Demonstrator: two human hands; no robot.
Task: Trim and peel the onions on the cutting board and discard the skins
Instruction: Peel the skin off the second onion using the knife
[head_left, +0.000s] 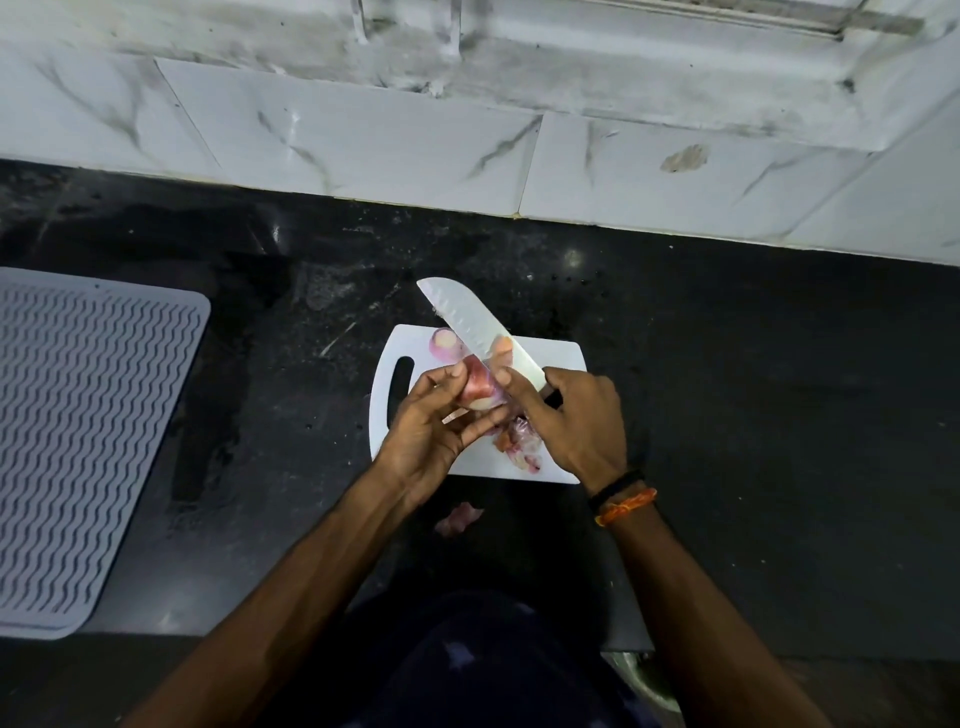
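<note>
Head view: the left hand (426, 421) curls its fingers round a pink onion (480, 387), holding it just above the white cutting board (558, 358). The right hand (576, 421) grips the handle of a knife (475, 325), blade laid against the onion and pointing away to the left. Another onion (445, 344) lies on the board's far side; loose skins (519, 441) lie beneath the hands, one scrap (458, 517) on the dark counter (779, 415). A grey ribbed mat (78, 441) lies far left.

Left hand (431, 421) holds onion (478, 387) (knife (480, 330) against it).
</note>
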